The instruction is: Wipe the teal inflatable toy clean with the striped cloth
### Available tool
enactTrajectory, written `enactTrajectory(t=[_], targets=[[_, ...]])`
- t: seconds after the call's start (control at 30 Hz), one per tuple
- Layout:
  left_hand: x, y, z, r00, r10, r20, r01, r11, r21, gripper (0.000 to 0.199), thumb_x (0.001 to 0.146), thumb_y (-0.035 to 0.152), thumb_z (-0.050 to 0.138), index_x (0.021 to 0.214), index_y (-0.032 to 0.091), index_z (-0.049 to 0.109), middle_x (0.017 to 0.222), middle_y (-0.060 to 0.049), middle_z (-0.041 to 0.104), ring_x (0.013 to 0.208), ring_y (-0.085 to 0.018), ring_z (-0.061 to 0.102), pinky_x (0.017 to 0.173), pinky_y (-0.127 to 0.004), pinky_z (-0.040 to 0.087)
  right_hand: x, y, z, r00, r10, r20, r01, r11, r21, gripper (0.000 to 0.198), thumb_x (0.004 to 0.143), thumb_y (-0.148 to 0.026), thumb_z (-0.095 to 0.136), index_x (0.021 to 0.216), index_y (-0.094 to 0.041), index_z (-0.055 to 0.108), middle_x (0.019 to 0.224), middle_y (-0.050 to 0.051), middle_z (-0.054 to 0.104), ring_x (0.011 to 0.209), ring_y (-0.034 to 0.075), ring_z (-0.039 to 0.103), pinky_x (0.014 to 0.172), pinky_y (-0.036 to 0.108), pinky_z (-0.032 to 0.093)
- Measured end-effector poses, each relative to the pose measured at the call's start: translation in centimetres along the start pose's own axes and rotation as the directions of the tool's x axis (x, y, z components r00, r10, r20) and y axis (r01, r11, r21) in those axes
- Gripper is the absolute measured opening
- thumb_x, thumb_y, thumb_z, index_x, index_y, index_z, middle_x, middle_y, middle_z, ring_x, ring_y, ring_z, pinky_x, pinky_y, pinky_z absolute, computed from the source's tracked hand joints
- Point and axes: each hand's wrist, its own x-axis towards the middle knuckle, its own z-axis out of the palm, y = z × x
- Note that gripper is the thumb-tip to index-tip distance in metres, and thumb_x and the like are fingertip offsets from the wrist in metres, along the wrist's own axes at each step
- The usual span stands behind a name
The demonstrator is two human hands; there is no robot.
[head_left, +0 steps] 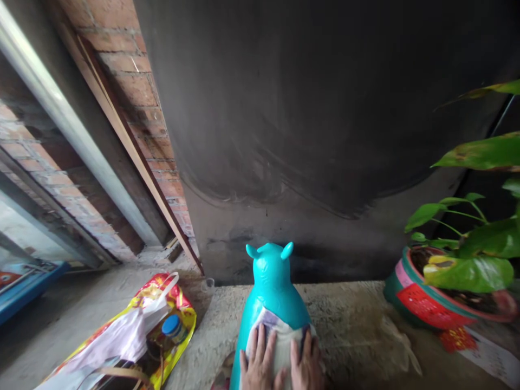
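A glossy turquoise animal-shaped toy (273, 271) with two small ears stands upright at the bottom centre, facing the dark panel. Across its back lies a white cloth (281, 346) with purple-grey patches. My left hand (260, 360) presses flat on the cloth with its fingers spread. Beside it, my right hand (305, 363) also rests on the cloth, fingers stretched forward. The toy's lower part runs out of the frame.
A dark smeared panel (309, 135) stands just ahead. To the left lie a red-yellow bag (152, 295) and a blue-lidded jar (173, 327). At right is a potted plant (441, 303). A wooden strip (130, 146) leans by the brick wall.
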Motion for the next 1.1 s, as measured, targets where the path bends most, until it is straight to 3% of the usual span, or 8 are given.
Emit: enactTrajectory(t=[0.1,0.23,0.4,0.57,0.77,0.9,1.1], targets=[[2.1,0.1,-1.1,0.997,-0.065,0.042,0.066,0.998,-0.022,0.065,0.084,0.043,0.044,0.144,0.03,0.024,0.157,-0.004,0.01,0.146,-0.029,0.01,0.111,-0.061,0.023,4.2,-2.7,-0.5,0.992,0.089,0.094,-0.085,0.995,-0.048,0.062,0.095,-0.049,0.024,0.145,-0.014,0.029,0.146,0.02,0.037,0.132,0.034,0.038,0.094,0.053,0.045],[3.3,0.2,-1.7,0.992,-0.124,0.036,0.124,0.992,0.001,0.064,0.087,0.043,0.038,0.146,0.029,0.018,0.158,-0.005,0.007,0.147,-0.027,0.008,0.112,-0.058,0.023,6.1,-4.5,-0.9,0.988,0.099,0.115,-0.097,0.995,-0.029,0.067,0.093,-0.058,0.022,0.147,-0.018,0.024,0.149,0.02,0.031,0.134,0.038,0.033,0.09,0.064,0.043],[2.3,-0.4,-1.7,0.994,-0.099,0.044,0.1,0.995,-0.013,0.067,0.086,0.045,0.039,0.146,0.026,0.017,0.158,-0.007,0.004,0.147,-0.027,0.008,0.112,-0.057,0.024,3.0,-2.7,0.6,0.997,0.071,0.003,-0.071,0.997,0.034,0.071,0.092,-0.059,0.011,0.145,-0.017,0.032,0.145,0.02,0.038,0.129,0.039,0.04,0.086,0.065,0.045],[-0.7,-1.0,-1.7,0.992,-0.09,0.084,0.092,0.996,-0.022,0.068,0.085,0.045,0.044,0.146,0.026,0.021,0.158,-0.006,0.008,0.146,-0.025,0.009,0.114,-0.052,0.024,-2.0,-0.4,2.4,0.994,-0.025,-0.105,0.028,0.999,0.026,0.065,0.09,-0.056,0.025,0.138,-0.017,0.047,0.141,0.021,0.043,0.125,0.042,0.045,0.09,0.061,0.047],[-3.6,-1.5,-1.2,0.993,-0.094,0.067,0.096,0.995,-0.03,0.063,0.088,0.044,0.039,0.146,0.026,0.022,0.158,-0.005,0.009,0.147,-0.025,0.009,0.115,-0.052,0.02,-5.5,-0.3,0.8,0.995,-0.081,-0.064,0.076,0.994,-0.072,0.052,0.093,-0.047,0.027,0.139,-0.029,0.045,0.148,0.013,0.036,0.13,0.042,0.039,0.088,0.064,0.046],[-4.7,-1.6,-1.0,0.995,-0.085,0.047,0.089,0.993,-0.073,0.062,0.089,0.044,0.038,0.146,0.027,0.021,0.158,-0.005,0.009,0.147,-0.026,0.008,0.114,-0.055,0.022,-6.2,-0.5,-0.4,0.995,-0.09,0.047,0.094,0.992,-0.087,0.051,0.093,-0.046,0.033,0.141,-0.03,0.041,0.149,0.013,0.035,0.131,0.041,0.039,0.085,0.062,0.049],[-6.1,-1.7,-1.3,0.997,-0.067,0.037,0.071,0.99,-0.125,0.064,0.089,0.045,0.036,0.148,0.026,0.019,0.159,-0.007,0.007,0.147,-0.026,0.006,0.113,-0.058,0.022,-7.1,-1.4,-2.9,0.995,-0.076,0.07,0.082,0.992,-0.092,0.052,0.094,-0.043,0.029,0.144,-0.028,0.034,0.152,0.015,0.028,0.134,0.042,0.033,0.083,0.065,0.047]])
